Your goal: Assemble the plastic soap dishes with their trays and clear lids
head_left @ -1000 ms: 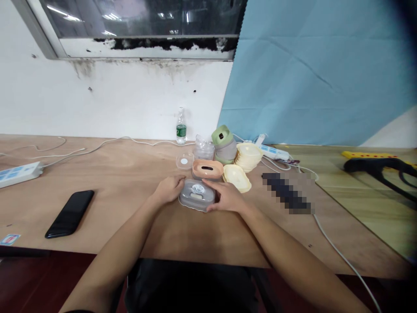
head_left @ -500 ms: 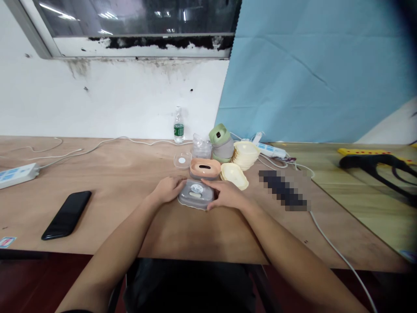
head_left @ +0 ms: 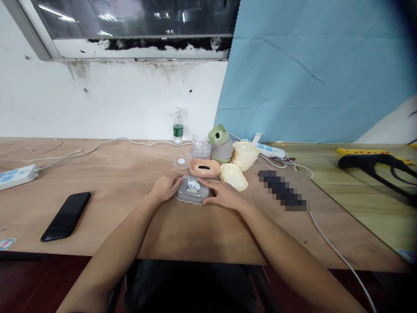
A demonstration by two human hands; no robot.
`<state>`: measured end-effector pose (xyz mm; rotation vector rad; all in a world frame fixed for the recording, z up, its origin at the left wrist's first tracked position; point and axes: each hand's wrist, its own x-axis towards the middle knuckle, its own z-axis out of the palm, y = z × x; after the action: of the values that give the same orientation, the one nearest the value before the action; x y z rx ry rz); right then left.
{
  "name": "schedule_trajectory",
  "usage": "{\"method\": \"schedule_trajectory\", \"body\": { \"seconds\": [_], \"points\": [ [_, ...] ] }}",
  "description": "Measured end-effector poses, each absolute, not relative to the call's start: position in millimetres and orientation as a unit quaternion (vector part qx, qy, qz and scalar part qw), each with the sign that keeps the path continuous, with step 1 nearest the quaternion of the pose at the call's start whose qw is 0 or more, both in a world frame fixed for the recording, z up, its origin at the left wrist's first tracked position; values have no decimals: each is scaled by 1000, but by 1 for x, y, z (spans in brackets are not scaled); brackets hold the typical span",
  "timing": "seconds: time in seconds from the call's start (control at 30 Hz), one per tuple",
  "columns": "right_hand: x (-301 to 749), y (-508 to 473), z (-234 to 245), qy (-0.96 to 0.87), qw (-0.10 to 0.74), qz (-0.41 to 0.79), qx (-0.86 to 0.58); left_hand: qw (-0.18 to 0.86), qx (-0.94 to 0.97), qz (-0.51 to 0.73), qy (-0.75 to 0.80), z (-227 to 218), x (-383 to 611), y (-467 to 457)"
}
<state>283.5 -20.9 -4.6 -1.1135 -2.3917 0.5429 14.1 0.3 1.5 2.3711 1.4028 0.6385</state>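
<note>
Overlapping edges of grey container (head_left: 193, 190), both hands (head_left: 166, 188)

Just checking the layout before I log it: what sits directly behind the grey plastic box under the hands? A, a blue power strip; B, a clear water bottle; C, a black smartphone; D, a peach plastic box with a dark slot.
D. The peach plastic box with a dark slot sits right behind the grey translucent plastic box, which the left hand and right hand are touching.

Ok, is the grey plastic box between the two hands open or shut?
It looks shut: the grey box has its lid flat on top, with a pale rim showing below, between the left hand and right hand.
</note>
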Motion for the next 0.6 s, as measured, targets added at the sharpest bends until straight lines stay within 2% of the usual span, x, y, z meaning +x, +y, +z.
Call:
{"method": "schedule_trajectory", "body": {
  "seconds": [0.27,0.37,0.43,0.53,0.6],
  "points": [
    [283,-23,-4,-866,224,198,-399,164,800,234,528,-5,13,7],
    [280,-23,-11,-859,220,172,-430,87,744,263,608,-6,7,14],
    [276,-23,-16,-852,225,153,-448,8,729,314,609,-4,2,16],
    [268,-23,-21,-849,246,117,-452,-75,768,377,512,2,1,10],
    [266,-24,-19,-842,276,91,-455,-80,820,363,436,7,9,0]
  ]
}}
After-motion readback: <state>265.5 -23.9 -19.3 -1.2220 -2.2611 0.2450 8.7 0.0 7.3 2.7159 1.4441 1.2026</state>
